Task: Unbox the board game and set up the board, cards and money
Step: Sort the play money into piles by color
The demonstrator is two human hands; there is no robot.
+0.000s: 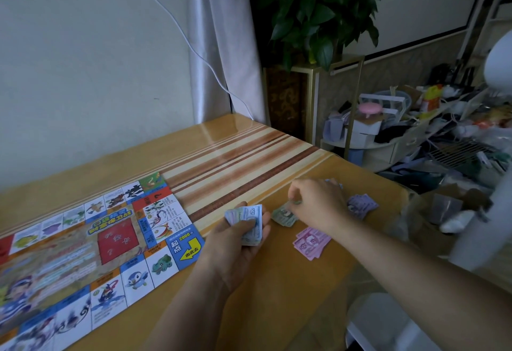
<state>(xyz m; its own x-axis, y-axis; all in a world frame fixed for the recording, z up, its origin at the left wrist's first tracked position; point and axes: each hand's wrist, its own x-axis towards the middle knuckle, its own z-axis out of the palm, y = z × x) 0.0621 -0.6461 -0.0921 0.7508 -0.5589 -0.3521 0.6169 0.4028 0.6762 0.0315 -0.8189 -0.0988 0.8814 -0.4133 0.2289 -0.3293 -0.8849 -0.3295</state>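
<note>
Game board (83, 248) lies unfolded and flat on the left part of the worktop (277, 295), its printed squares face up and one corner reaching toward the worktop's middle. Left hand (238, 228) is palm up just right of that corner, fingers curled round a stack of blue notes (250, 221) marked 500. Right hand (315, 201) is further toward the right edge, thumb and fingertips pinching a green note (294, 202) directly above the green pile (284, 216) on the surface. Pink pile (311, 242), loosely fanned, lies nearer the front edge, under the right forearm. Purple pile (361, 205) sits just beyond the right wrist, close to the right edge. A striped band (235, 156) crosses the worktop behind both hands. Potted plant (318, 12) stands off the far corner.
</note>
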